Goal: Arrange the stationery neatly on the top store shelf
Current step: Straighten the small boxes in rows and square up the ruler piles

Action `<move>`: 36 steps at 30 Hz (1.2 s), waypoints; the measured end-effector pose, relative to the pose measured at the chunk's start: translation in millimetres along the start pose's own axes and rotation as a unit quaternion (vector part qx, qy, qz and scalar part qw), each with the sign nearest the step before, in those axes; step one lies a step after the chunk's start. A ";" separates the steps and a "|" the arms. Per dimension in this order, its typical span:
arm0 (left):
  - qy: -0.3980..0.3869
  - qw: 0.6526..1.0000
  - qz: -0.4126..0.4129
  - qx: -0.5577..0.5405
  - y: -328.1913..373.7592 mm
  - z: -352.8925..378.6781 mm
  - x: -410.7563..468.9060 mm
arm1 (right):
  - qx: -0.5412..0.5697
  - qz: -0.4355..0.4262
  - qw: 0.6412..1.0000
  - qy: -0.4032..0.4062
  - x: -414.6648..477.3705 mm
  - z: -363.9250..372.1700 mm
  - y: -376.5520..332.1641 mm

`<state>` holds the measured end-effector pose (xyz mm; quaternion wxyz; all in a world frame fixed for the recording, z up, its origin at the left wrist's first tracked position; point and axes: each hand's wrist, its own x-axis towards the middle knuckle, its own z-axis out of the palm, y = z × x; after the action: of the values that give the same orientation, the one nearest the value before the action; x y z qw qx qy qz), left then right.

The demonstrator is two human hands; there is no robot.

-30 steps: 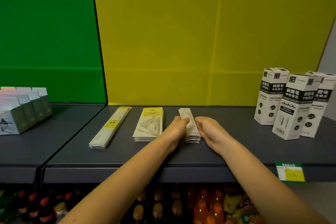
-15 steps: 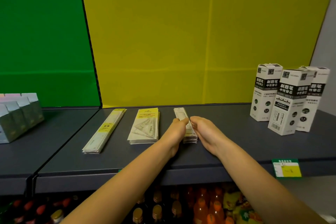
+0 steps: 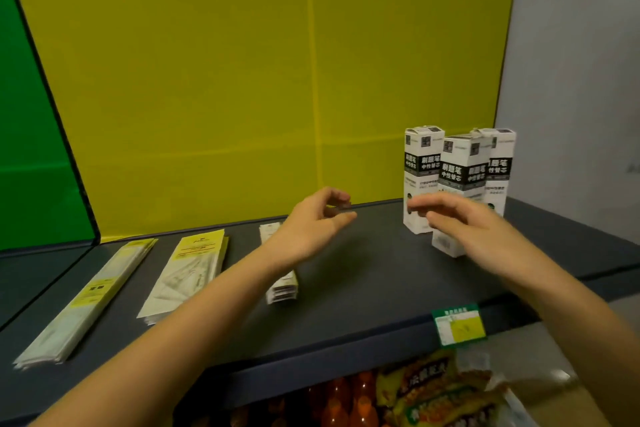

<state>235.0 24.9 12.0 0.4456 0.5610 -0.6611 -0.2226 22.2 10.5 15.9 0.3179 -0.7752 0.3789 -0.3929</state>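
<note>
1. On the grey shelf (image 3: 363, 288), three flat stacks lie side by side: ruler packs (image 3: 86, 298), yellow-headed packs (image 3: 190, 274), and narrow packs (image 3: 281, 289) partly behind the left forearm.
2. White boxes (image 3: 422, 180) stand upright, clustered at the right rear.
3. Left hand (image 3: 311, 225) is raised above the shelf, fingers curled toward the thumb; cannot tell if it pinches anything.
4. Right hand (image 3: 464, 222) hovers before the boxes, fingers relaxed, holding nothing.

3 flat packet stacks (image 3: 194, 270), 3 upright white boxes (image 3: 457, 156), grey shelf (image 3: 363, 288)

head cam | faces forward-down, angled right | close above shelf (image 3: 363, 305)
</note>
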 end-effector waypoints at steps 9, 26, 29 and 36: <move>0.009 0.996 -0.087 -0.016 13.4 81.8 98.7 | -0.061 0.050 0.990 0.114 20.5 -123.3 82.1; 0.056 0.992 -0.103 -0.049 15.0 81.0 122.1 | 0.117 0.082 0.985 -0.092 84.3 -136.6 154.0; 0.013 0.995 -0.096 -0.039 20.9 60.1 90.3 | 0.116 0.075 0.984 -0.116 87.4 -144.2 159.9; -0.010 0.995 -0.084 -0.055 33.1 92.5 65.6 | 0.115 0.039 0.978 -0.170 89.7 -138.1 158.5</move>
<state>141.1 -46.9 14.0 0.4490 0.5870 -0.6026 -0.3012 -112.5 -172.5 -8.9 0.4796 -0.7734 0.3021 -0.2838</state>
